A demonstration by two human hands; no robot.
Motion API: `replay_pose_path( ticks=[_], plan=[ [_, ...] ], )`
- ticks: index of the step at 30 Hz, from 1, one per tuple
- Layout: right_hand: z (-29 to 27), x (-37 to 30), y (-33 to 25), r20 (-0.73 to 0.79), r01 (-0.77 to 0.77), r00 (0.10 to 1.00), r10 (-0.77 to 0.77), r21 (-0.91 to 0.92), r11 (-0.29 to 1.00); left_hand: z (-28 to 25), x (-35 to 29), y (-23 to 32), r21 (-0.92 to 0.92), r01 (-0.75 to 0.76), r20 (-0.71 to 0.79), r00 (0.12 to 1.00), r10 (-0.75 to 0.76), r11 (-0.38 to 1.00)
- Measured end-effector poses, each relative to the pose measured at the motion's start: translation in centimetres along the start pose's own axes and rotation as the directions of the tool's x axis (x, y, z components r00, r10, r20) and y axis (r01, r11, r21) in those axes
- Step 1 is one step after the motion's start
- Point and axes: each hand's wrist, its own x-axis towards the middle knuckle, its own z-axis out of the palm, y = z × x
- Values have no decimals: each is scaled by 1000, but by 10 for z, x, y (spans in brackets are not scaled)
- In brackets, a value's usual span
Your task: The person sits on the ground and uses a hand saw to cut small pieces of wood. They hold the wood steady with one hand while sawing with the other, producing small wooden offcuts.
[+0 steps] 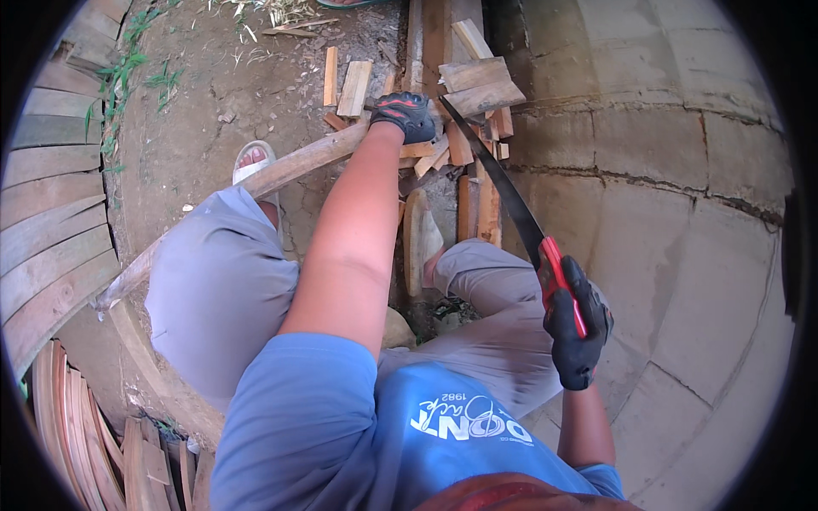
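Note:
My right hand (pixel 575 328), in a black glove, is wrapped round the red handle of a handsaw (pixel 511 196). Its dark, narrow blade slants up and to the left, and the tip ends close to my other hand. In a black glove with red marks, my left hand (pixel 405 117) is closed over the upper end of a long wooden strip (pixel 307 162). That strip runs down to the left, past my left knee. Just right of this hand, a short board (pixel 481 95) lies on a heap of offcuts, near the saw tip.
Wood offcuts (pixel 354 89) lie on the dirt ground ahead. Long beams (pixel 434 43) stretch away at the top. A concrete block surface (pixel 648 145) fills the right side. Stacked planks (pixel 55 196) line the left edge, with more strips (pixel 77 426) at lower left. My sandalled foot (pixel 254 160) stands beside the strip.

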Motion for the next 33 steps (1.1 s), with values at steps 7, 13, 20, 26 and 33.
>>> replay_pose_path(
  ticks=[7, 13, 20, 26, 33],
  plan=[
    [51, 86, -15, 9, 182, 983, -182, -4, 983, -1, -2, 1, 4, -2, 25, 1000, 2, 1000],
    [91, 175, -19, -71, 368, 927, -368, -21, 930, -7, -3, 2, 39, 10, -9, 1000, -9, 999],
    [101, 160, -3, -148, 328, 938, -312, 93, 940, 21, -15, 19, -5, 108, -300, 948, -104, 994],
    [112, 153, -7, -141, 299, 950, -279, 156, 941, 47, -16, 18, 106, 168, -456, 884, -102, 980],
    [106, 137, -28, 88, 289, 950, -301, 123, 949, 29, -13, 7, 66, 47, -270, 962, -28, 997]
  ],
)
